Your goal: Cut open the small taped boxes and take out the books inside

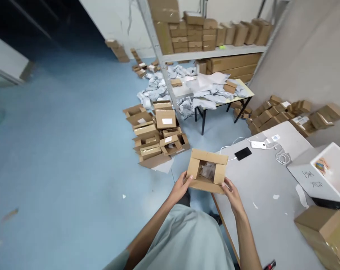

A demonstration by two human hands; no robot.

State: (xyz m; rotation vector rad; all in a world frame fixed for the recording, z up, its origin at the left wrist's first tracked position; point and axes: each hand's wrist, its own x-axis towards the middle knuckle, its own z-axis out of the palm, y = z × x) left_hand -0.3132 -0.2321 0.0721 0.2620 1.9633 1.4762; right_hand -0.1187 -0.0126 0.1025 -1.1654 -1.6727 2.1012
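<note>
Since both bare hands have hold of it, the brown cardboard box with flaps framing its rectangular opening lies directly between them, neither hand nearer than the other. The left hand grips its left side, thumb over the edge, and the right hand grips its near right corner likewise; the fingers beneath are partly hidden. From the hands the box reaches forward, away from the pale blue-green shirt, its opening facing up. Its far and near flaps run left to right, from one hand's side to the other's, but I cannot tell which way its long axis goes. Inside sits a crumpled, translucent plastic bundle, too unclear to name further. The box appears at the left edge of the pale grey table; whether they touch, I cannot tell. On that table, beyond the right hand, lies a flat black phone, while a cluster of brown cardboard boxes stands on the smooth blue floor, ahead and leftward
</note>
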